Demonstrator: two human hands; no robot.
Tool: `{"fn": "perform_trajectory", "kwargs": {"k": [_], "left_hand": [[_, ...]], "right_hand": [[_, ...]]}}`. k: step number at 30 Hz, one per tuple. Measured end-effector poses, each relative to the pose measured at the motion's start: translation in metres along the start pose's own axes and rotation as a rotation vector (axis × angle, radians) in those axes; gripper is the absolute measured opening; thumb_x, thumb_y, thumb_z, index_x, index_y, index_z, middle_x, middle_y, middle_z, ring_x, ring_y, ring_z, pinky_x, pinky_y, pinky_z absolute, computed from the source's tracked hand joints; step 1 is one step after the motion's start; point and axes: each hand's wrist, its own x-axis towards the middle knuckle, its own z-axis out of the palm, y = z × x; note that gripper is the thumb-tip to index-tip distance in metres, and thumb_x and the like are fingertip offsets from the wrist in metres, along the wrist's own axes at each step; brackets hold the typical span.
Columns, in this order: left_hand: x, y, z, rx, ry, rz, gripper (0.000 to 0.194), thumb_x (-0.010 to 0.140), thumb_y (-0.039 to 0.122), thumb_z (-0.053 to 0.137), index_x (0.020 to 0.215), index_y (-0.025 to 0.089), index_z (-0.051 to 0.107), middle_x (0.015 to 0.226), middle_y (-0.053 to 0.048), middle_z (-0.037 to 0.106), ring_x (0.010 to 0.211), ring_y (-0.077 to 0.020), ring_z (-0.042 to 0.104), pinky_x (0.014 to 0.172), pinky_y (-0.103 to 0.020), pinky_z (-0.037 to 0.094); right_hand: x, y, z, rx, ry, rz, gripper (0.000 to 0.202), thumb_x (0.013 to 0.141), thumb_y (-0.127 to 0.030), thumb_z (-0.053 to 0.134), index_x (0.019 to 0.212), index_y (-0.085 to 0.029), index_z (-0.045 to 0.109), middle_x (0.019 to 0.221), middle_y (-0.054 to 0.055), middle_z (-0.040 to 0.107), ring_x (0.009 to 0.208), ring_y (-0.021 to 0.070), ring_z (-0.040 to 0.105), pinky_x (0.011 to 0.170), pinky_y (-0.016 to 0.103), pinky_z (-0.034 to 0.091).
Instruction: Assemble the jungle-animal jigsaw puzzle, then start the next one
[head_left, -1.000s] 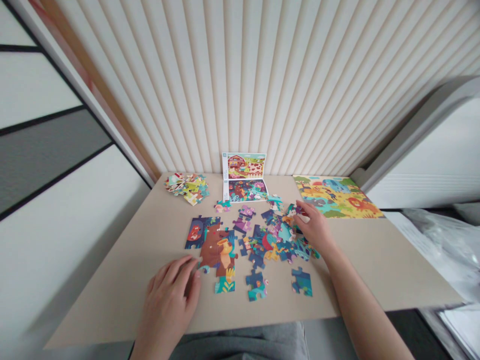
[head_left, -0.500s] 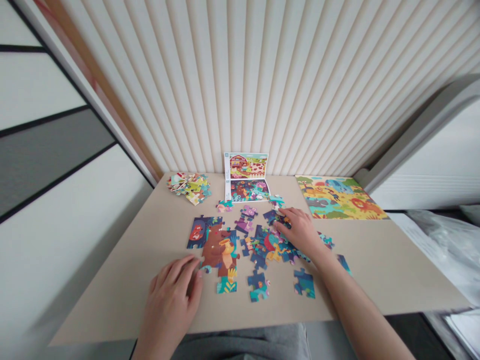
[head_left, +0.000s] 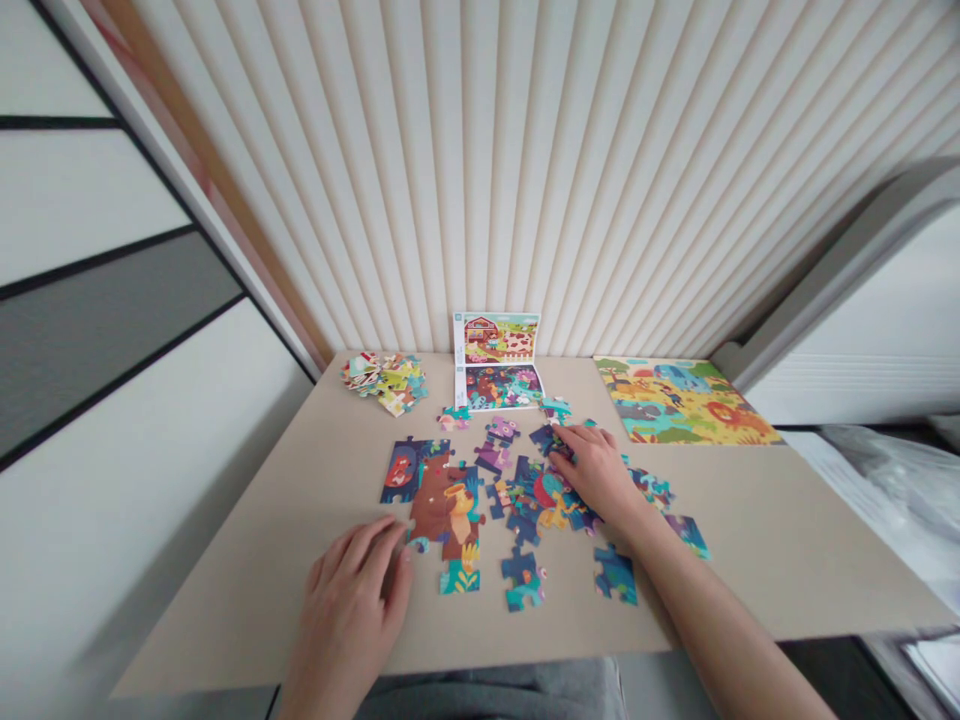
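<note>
A partly joined jigsaw section [head_left: 431, 495] with a brown bear and a yellow animal lies left of centre. My left hand [head_left: 360, 590] rests on the table at its lower left corner, fingers loosely stretched, thumb apart, fingertips beside its edge. My right hand [head_left: 596, 468] reaches over a cluster of dark blue puzzle pieces [head_left: 551, 490], thumb and index finger apart; its fingertips touch a dark piece [head_left: 543, 438] at the top. The hand hides part of the cluster. Purple puzzle pieces [head_left: 493, 455] lie between the section and the cluster.
A folded picture card [head_left: 501, 388] leans against the pleated wall. A pile of lighter puzzle pieces [head_left: 386, 380] is at the back left, an animal picture board [head_left: 686, 400] at the back right. Single pieces lie in front: one [head_left: 523, 580] at centre, another [head_left: 616, 575] farther right.
The view has shifted slightly, so everything sits a little lower and to the right. My right hand has moved slightly over the cluster; my left hand stays by the bear section.
</note>
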Motion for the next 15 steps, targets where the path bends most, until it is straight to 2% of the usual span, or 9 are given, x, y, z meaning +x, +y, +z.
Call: {"fn": "perform_trajectory", "kwargs": {"k": [6,10,12,15], "left_hand": [[0.0,0.0,0.0,-0.009,0.023,0.005,0.026,0.103,0.032,0.056,0.125,0.023,0.067,0.127,-0.01,0.072,0.116,-0.0298,0.065,0.1,-0.045,0.046],[0.001,0.001,0.0,-0.011,0.009,-0.004,0.026,0.103,0.033,0.057,0.124,0.023,0.067,0.128,-0.01,0.072,0.117,-0.0305,0.065,0.099,-0.046,0.047],[0.0,0.001,0.0,-0.009,0.005,-0.007,0.025,0.103,0.032,0.057,0.124,0.022,0.067,0.128,-0.011,0.072,0.117,-0.0307,0.065,0.099,-0.047,0.047],[0.0,0.0,0.001,-0.013,0.006,-0.011,0.026,0.104,0.032,0.057,0.126,0.022,0.066,0.128,-0.011,0.072,0.117,-0.0307,0.066,0.099,-0.047,0.048]], "right_hand": [[-0.003,0.005,-0.002,0.155,0.061,0.034,0.044,0.098,-0.033,0.059,0.14,-0.025,0.067,0.131,0.013,0.074,0.12,0.0311,0.069,0.11,0.051,0.048],[-0.007,0.011,-0.008,0.314,0.109,0.108,0.043,0.099,-0.039,0.058,0.138,-0.024,0.068,0.129,0.011,0.076,0.118,0.0302,0.072,0.106,0.05,0.054],[-0.009,0.013,-0.009,0.402,0.114,0.147,0.043,0.098,-0.041,0.06,0.137,-0.025,0.069,0.124,0.009,0.078,0.111,0.0286,0.075,0.102,0.048,0.057],[-0.011,0.014,-0.01,0.525,0.102,0.19,0.042,0.097,-0.045,0.063,0.132,-0.023,0.071,0.105,0.008,0.081,0.094,0.0258,0.077,0.089,0.044,0.062]]}}
